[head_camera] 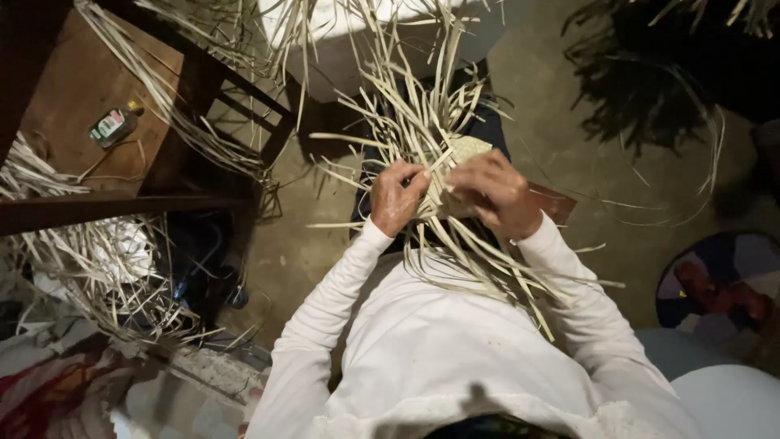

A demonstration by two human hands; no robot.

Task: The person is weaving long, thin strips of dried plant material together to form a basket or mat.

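Both hands (396,195) (494,191) pinch pale straw weave (465,150) w/ loose strips.

Bare concrete floor (561,89), dim, with hard shadows at upper right. Dark wooden table (89,89) at left; small bottle (114,126) lying on it. Patterned cloth (719,284) at right edge.
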